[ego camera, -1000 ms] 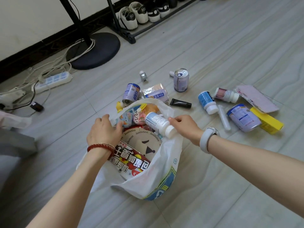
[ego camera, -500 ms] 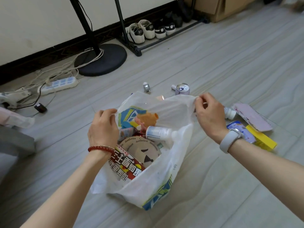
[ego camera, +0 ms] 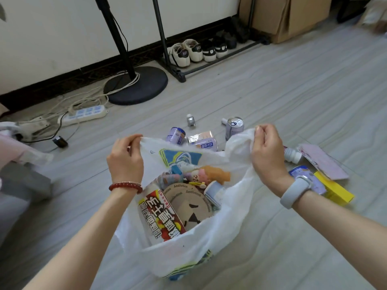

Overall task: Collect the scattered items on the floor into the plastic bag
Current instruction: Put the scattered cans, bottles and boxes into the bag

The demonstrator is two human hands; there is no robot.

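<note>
The left hand [ego camera: 125,158] pinches the near-left part of the plastic bag [ego camera: 228,231] rim between thumb and curled fingers, a red bead bracelet [ego camera: 125,186] on its wrist. The right hand [ego camera: 267,151] grips the bunched far-right part of the rim in a closed fist, with a pale grey wristband [ego camera: 295,190] behind it. Between them the bag's mouth is stretched wide, its long axis running left to right across the floor [ego camera: 303,101], and the opening faces up toward the camera. The bag's bottom sits on the floor close to the person, near the lower middle of the view.

Inside the bag, a red and white printed box [ego camera: 161,216] leans along the left wall, a round tan lid printed "Aesthetics" [ego camera: 188,203] lies beside it, a white bottle [ego camera: 215,190] rests at the right of the lid, and an orange soft toy [ego camera: 211,174] lies farther in.

Beyond the far rim, on the floor, a pale purple can [ego camera: 176,135] lies on its side, just left of a foil-wrapped pack [ego camera: 202,141]. Another can [ego camera: 234,125] stands right of these, partly behind the bag's raised edge, and a small silver bottle [ego camera: 191,120] stands farther off. Right of the right hand lie a white bottle with a pink label [ego camera: 293,154], a pink flat packet [ego camera: 322,162], a blue-labelled tin [ego camera: 299,171] partly hidden by the wrist, and a yellow box [ego camera: 335,190].

Toward the wall stand a black fan base [ego camera: 136,86], a white power strip [ego camera: 83,114] with tangled cords, and a shoe rack [ego camera: 209,65] holding white sneakers [ego camera: 186,52].
</note>
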